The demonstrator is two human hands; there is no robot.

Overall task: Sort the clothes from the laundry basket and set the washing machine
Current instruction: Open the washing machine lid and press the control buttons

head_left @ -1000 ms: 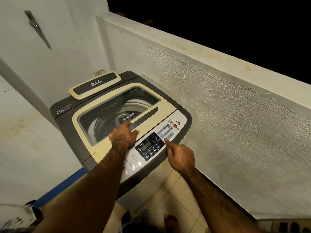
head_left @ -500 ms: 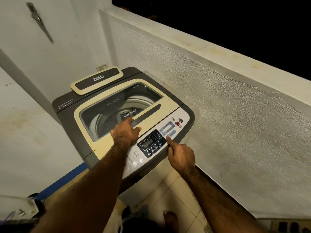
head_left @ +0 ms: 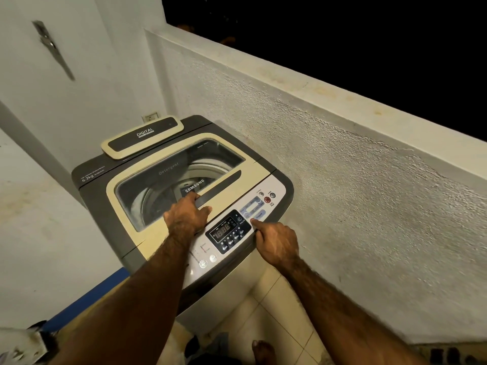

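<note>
Head view, one wide-angle camera worn on the person's head, facing forward and steeply down.
- Near, centre: grey-and-cream top-loading washing machine [head_left: 247,180], close enough that the left hand [head_left: 184,217] and right hand [head_left: 276,243] touch it.
- Right, running far: rough white plaster parapet wall [head_left: 342,193].

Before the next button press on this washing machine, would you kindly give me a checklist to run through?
1. Lid shut flat: ok; the left hand rests at its handle.
2. Display lit: ok, digits show.
3. Right hand on target: ok; its index fingertip touches the blue Program button.
4. Programme selected: cannot tell, the labels are too small to read.
5. Clothes loaded in the drum: cannot tell through the window.
6. DIGITAL plate at the back seated: not ok, it seems to lie askew on the top.
</note>
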